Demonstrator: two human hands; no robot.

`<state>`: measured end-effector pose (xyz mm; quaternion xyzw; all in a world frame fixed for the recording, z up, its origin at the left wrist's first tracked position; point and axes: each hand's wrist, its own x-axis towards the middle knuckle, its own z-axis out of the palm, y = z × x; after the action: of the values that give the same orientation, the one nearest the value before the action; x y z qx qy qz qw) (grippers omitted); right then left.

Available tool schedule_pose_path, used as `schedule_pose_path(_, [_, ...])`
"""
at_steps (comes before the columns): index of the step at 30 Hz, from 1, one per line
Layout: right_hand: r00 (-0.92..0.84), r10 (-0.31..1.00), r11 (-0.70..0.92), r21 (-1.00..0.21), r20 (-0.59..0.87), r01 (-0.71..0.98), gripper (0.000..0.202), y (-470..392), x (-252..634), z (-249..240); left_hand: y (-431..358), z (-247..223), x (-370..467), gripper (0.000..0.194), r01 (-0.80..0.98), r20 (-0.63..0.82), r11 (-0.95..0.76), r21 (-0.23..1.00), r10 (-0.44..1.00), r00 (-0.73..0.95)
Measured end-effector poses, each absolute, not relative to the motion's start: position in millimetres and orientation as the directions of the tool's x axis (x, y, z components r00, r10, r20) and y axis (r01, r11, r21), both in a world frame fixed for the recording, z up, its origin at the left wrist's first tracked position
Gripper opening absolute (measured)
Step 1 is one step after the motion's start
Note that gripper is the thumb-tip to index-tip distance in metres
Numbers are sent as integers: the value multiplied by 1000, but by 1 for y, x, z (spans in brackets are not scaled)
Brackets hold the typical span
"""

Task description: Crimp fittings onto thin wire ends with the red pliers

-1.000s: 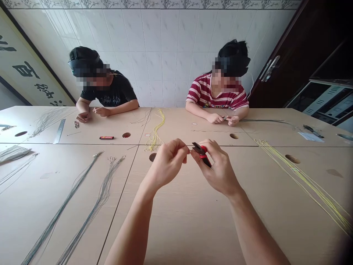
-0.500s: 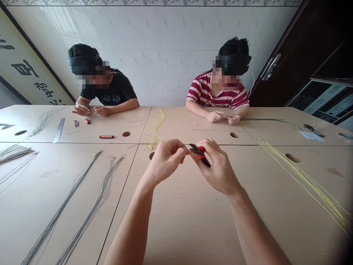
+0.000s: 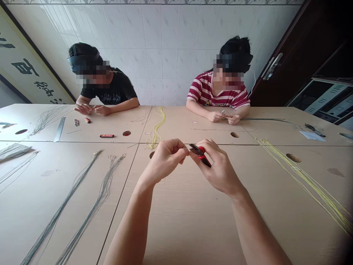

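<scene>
My right hand (image 3: 217, 165) is closed round a pair of pliers (image 3: 204, 160) with red and black handles. The dark jaws point up and left, toward the fingertips of my left hand (image 3: 169, 158). Those fingers are pinched together right beside the jaws; what they hold is too small to make out. Both hands are raised over the middle of the table, nearly touching. A bundle of yellow cords (image 3: 157, 129) lies just beyond my left hand.
Grey-green cord bundles (image 3: 74, 195) (image 3: 96, 206) lie at left, yellow cords (image 3: 309, 184) at right. Across the table (image 3: 190, 221) sit two people, one in black (image 3: 116, 88), one in stripes (image 3: 204, 88), hands at small work. A ruler (image 3: 59, 129) and cable holes (image 3: 293, 158) are also there.
Both hands and the pliers hold almost the same pose. The view has shifted very slightly. Across the table, the left person's hands have moved a little closer together.
</scene>
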<state>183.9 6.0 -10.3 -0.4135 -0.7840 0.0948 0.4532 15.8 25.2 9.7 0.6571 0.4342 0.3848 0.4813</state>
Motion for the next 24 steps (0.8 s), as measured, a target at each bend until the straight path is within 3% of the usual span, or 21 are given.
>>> schedule_pose_path(8, [-241,734,642,-534,635,550,17,5,183,-10,27,8,17,16,123,110,-158,980,938,329])
schedule_pose_path(18, [-211,798,588,-653,564,478,5,5,185,-8,29,9,14,13,126,97,-133,983,960,262])
schedule_pose_path(24, [-211,804,581,-659,556,477,13,4,185,-7,30,4,16,15,130,110,-150,980,955,276])
